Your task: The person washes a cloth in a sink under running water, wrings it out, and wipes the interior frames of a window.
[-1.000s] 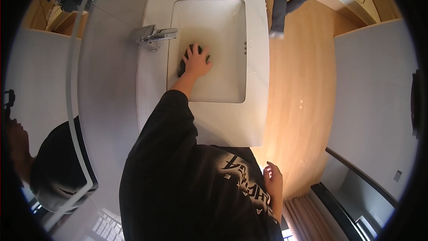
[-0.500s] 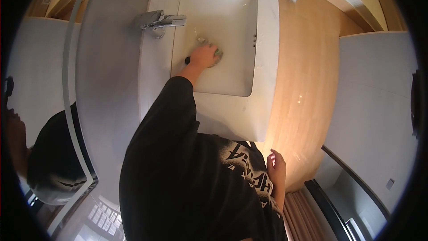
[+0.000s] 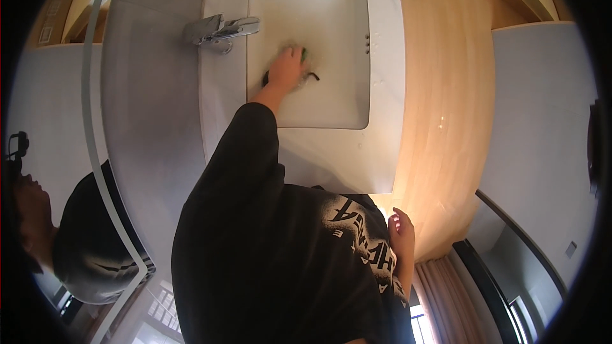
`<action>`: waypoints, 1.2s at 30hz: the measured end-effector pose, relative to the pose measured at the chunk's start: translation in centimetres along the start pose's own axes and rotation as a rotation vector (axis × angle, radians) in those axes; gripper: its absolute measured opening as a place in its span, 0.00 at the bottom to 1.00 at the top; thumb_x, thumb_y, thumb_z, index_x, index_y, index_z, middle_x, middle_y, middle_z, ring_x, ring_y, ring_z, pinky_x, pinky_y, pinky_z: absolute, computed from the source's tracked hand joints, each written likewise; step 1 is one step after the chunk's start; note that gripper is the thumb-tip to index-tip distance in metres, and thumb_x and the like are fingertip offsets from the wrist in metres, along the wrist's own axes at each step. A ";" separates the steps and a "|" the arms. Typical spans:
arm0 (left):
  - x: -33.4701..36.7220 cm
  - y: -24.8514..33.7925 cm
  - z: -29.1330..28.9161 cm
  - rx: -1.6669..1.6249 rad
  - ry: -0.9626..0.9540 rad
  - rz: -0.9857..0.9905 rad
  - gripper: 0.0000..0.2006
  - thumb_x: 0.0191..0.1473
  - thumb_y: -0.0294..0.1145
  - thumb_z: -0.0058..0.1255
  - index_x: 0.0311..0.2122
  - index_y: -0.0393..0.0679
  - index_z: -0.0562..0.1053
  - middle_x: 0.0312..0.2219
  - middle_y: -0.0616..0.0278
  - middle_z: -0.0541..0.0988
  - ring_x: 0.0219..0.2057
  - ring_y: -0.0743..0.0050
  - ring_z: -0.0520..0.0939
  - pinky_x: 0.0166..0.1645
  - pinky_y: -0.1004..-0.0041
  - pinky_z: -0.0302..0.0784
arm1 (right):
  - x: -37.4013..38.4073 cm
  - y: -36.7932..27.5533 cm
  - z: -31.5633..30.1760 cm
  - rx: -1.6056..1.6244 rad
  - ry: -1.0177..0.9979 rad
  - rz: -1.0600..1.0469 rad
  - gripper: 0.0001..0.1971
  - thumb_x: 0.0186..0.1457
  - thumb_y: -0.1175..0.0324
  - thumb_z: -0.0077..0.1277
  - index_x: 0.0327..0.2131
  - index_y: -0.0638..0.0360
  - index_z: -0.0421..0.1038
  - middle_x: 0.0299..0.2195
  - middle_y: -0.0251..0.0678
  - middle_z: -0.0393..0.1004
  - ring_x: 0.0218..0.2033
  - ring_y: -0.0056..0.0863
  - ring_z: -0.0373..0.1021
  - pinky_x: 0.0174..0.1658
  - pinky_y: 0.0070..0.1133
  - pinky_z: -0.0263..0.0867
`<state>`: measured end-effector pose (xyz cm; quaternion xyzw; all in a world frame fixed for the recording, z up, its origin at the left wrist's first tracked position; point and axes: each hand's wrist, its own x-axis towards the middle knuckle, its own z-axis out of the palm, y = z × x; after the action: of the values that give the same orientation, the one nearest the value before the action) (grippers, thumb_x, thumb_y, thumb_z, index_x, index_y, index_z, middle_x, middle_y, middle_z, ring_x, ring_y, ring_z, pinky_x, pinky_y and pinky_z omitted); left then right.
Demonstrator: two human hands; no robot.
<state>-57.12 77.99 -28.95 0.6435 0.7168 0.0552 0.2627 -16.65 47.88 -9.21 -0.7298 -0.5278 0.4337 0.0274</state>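
Observation:
My left hand (image 3: 287, 69) reaches down into a pale rectangular sink (image 3: 331, 105). Its fingers curl over something blurred by motion. A bit of green shows by the fingertips, and a thin dark curved piece (image 3: 313, 76) sticks out to the right. Another dark bit peeks out beside the wrist; I cannot tell what kind of thing this is. My right hand (image 3: 401, 229) hangs low by my right side, off the counter, its fingers loosely bent and apart with nothing seen in them.
A chrome faucet (image 3: 223, 30) juts over the sink's left edge. White counter (image 3: 386, 89) surrounds the basin. At the left, a mirror (image 3: 48, 108) reflects a person. Wooden floor (image 3: 446, 89) runs along the right, with a pinkish curtain (image 3: 446, 299) at lower right.
My left hand has shifted slightly up and left within the sink, and the dark curved piece now shows beside it. The whole view has shifted a little. My right hand still hangs at my side.

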 end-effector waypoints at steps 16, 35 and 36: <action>3.0 2.4 1.1 0.159 0.248 0.138 0.23 0.54 0.55 0.47 0.52 0.57 0.69 0.55 0.54 0.67 0.52 0.48 0.70 0.47 0.51 0.71 | 0.4 1.5 0.2 0.046 0.045 0.035 0.15 0.56 0.70 0.48 0.47 0.63 0.69 0.33 0.44 0.75 0.31 0.36 0.73 0.36 0.28 0.68; -3.3 5.4 -8.7 -1.818 -0.119 -0.064 0.08 0.55 0.26 0.41 0.41 0.42 0.65 0.44 0.59 0.72 0.48 0.67 0.71 0.54 0.68 0.64 | 25.4 -26.3 8.5 1.289 -0.368 0.447 0.22 0.63 0.53 0.39 0.53 0.58 0.62 0.50 0.36 0.66 0.48 0.26 0.66 0.49 0.30 0.64; -3.8 6.1 -9.5 -1.848 -0.158 -0.037 0.10 0.50 0.20 0.41 0.40 0.42 0.63 0.46 0.58 0.72 0.49 0.66 0.69 0.55 0.68 0.63 | 27.1 -26.5 9.5 1.295 -0.357 0.443 0.22 0.63 0.53 0.39 0.53 0.58 0.62 0.50 0.36 0.66 0.48 0.26 0.66 0.49 0.30 0.64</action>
<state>-55.77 77.84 -17.11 0.1688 0.3785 0.5564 0.7202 -40.97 77.13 -18.29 -0.5747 0.0004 0.7690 0.2800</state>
